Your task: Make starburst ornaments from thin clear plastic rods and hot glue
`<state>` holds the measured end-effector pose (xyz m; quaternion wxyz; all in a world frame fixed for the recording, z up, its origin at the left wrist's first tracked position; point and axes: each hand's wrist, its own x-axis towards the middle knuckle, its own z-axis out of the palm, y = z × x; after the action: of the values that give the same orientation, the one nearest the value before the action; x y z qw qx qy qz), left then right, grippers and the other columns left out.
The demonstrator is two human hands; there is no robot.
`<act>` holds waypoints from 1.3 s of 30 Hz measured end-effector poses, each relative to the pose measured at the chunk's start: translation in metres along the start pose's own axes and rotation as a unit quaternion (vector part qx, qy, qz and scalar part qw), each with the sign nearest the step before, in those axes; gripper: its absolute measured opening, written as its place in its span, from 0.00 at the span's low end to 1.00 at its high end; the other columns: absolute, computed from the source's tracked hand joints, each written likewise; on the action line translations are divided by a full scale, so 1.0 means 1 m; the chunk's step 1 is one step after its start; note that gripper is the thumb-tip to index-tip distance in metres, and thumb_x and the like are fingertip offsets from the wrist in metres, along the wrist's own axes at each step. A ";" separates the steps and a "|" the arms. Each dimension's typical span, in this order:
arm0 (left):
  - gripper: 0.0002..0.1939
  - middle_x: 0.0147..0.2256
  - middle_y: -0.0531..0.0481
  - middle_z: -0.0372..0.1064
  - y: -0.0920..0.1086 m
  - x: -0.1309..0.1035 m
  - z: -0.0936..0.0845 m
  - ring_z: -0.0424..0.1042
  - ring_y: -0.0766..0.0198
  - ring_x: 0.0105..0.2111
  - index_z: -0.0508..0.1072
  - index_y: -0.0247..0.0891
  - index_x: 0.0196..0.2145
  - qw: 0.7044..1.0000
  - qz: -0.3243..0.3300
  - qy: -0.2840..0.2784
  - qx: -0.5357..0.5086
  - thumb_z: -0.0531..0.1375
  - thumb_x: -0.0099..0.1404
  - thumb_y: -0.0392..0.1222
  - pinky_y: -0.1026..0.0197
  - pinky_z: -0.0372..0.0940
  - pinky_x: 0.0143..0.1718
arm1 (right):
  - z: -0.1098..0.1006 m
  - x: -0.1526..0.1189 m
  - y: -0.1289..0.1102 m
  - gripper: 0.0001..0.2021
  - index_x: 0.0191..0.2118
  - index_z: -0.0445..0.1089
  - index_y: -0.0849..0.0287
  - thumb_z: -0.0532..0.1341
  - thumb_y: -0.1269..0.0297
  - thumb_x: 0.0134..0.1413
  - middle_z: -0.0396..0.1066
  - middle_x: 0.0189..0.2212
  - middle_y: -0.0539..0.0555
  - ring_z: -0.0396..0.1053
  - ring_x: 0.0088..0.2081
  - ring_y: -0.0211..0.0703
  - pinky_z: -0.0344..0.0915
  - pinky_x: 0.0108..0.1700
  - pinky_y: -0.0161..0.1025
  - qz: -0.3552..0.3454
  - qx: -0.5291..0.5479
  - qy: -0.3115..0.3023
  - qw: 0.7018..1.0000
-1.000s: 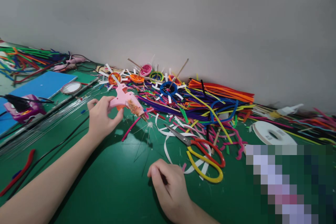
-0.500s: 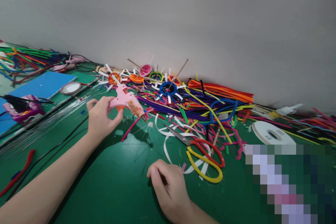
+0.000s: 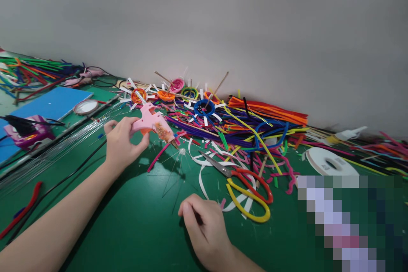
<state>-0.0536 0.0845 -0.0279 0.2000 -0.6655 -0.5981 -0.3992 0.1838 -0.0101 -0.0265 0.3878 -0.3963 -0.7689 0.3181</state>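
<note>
A pink glue gun with brown, crusted glue on its barrel is held by the handle in my left hand. Its nozzle points down and right, close to a small whitish blob from which thin clear strands spread over the green table. My right hand is closed, with thumb and fingers curled together, below the blob; whatever it may hold is hidden. To its upper right lie scissors with one red and one yellow handle, on curled white strips.
Behind are pipe cleaners and small woven rings with white tabs, one of them blue. A white spool lies right. At left are clear strands, a blue board, a purple box and a black cord.
</note>
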 end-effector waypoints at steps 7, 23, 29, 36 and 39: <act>0.13 0.29 0.49 0.69 0.000 0.001 -0.001 0.67 0.59 0.27 0.64 0.38 0.40 1.000 0.001 0.028 -0.013 0.57 0.58 0.44 0.53 0.54 0.41 | 0.001 -0.002 0.000 0.16 0.24 0.64 0.60 0.48 0.67 0.60 0.55 0.14 0.44 0.56 0.16 0.30 0.51 0.22 0.30 -0.005 -0.004 0.003 1.000; 0.14 0.31 0.49 0.70 0.002 0.000 -0.001 0.69 0.58 0.29 0.63 0.39 0.41 1.000 -0.002 0.007 -0.011 0.57 0.57 0.45 0.52 0.54 0.42 | 0.000 0.000 0.000 0.16 0.23 0.64 0.60 0.48 0.67 0.61 0.56 0.14 0.45 0.58 0.16 0.30 0.52 0.22 0.30 -0.003 -0.008 0.002 1.000; 0.15 0.32 0.49 0.70 0.002 -0.001 -0.001 0.69 0.57 0.30 0.64 0.40 0.42 1.000 -0.005 0.005 -0.016 0.57 0.57 0.44 0.51 0.54 0.42 | -0.001 -0.001 -0.001 0.16 0.23 0.64 0.59 0.48 0.66 0.60 0.56 0.14 0.45 0.58 0.16 0.31 0.52 0.22 0.30 -0.002 -0.010 0.002 1.000; 0.15 0.32 0.49 0.70 0.003 -0.001 -0.002 0.70 0.57 0.29 0.63 0.40 0.42 1.000 -0.004 -0.001 -0.005 0.57 0.57 0.45 0.52 0.54 0.42 | 0.000 -0.001 0.000 0.16 0.24 0.64 0.59 0.47 0.66 0.61 0.56 0.14 0.45 0.57 0.16 0.31 0.52 0.21 0.31 0.007 0.000 -0.005 1.000; 0.15 0.32 0.50 0.70 0.003 -0.001 -0.002 0.69 0.58 0.29 0.62 0.41 0.42 1.000 -0.011 -0.006 -0.003 0.57 0.57 0.45 0.52 0.54 0.42 | 0.000 -0.001 0.000 0.16 0.24 0.64 0.59 0.47 0.66 0.61 0.57 0.14 0.46 0.58 0.17 0.31 0.52 0.22 0.31 0.004 0.003 -0.004 1.000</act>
<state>-0.0512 0.0820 -0.0269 0.1896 -0.6617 -0.6056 -0.3993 0.1844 -0.0111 -0.0274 0.3846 -0.3973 -0.7677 0.3238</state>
